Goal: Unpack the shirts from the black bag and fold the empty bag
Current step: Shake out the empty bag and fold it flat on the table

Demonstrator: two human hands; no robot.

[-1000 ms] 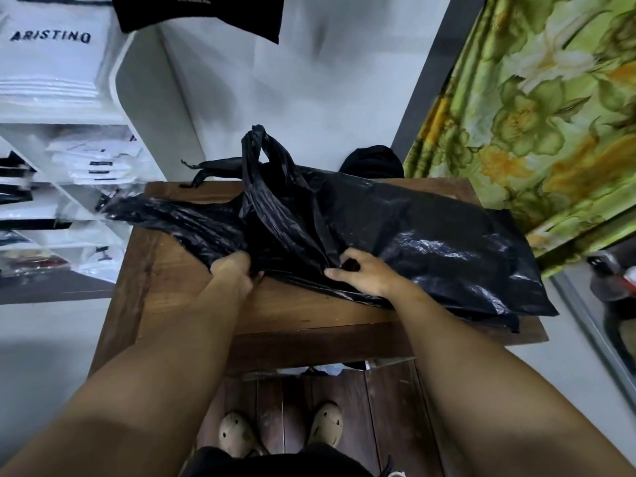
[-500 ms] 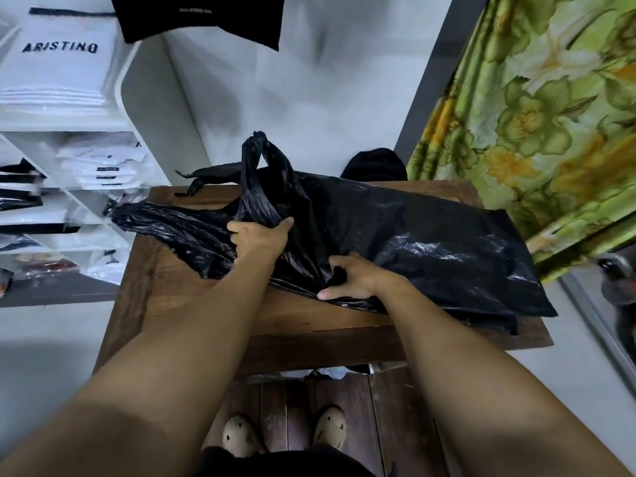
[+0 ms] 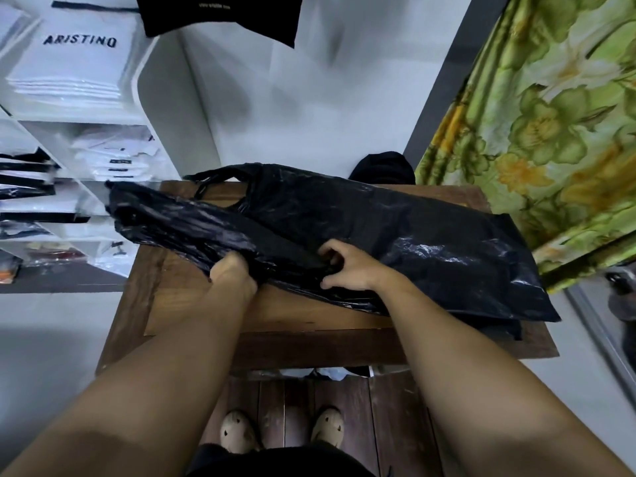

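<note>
- The bag (image 3: 430, 242) is laid across the table (image 3: 192, 304).
- Its bunched left part is gripped by the left hand (image 3: 234, 273).
- A near fold is pinched by curled fingers (image 3: 328, 251) of the right hand (image 3: 347, 266).

A dark wooden table (image 3: 179, 304) carries the crumpled black bag (image 3: 430, 242), apparently overhanging its left edge.

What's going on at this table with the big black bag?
A person stands at a wooden table with a black bag spread across it, looking flat and empty. The left hand grips the bunched end of the bag, and the right hand pinches the plastic near its middle. Folded shirts sit on the white shelves to the left.
</note>
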